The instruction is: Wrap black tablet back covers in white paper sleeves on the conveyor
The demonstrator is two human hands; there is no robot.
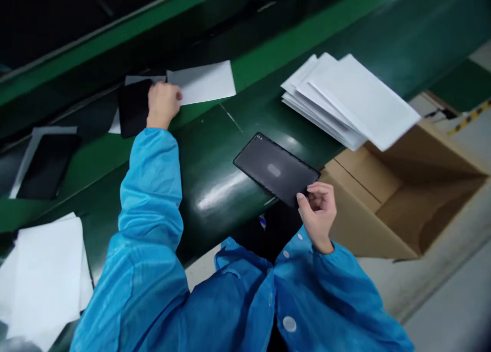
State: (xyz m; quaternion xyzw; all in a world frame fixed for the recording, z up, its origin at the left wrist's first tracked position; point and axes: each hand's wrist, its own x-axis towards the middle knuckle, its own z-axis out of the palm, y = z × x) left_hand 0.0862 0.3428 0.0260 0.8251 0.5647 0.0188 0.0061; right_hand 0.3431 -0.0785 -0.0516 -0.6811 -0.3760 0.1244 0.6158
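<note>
My right hand (319,211) pinches the near right corner of a dark tablet-like panel (272,169), thumb on top. The panel has a rounded frame, a pale oblong mark in the middle and small marks at its far left corner. It is held tilted over the belt's near edge. Farther off to the left, my left hand (163,102) is closed at the left end of a white paper sheet (207,82); its fingertips are partly hidden. Beside that hand, another dark panel (133,109) lies over white paper.
A green conveyor belt (215,132) runs diagonally across. A stack of white sheets or envelopes (356,99) overhangs the open cardboard box (368,229) at right. More white sheets (48,270) lie at lower left. Another dark panel (48,165) rests on paper at far left.
</note>
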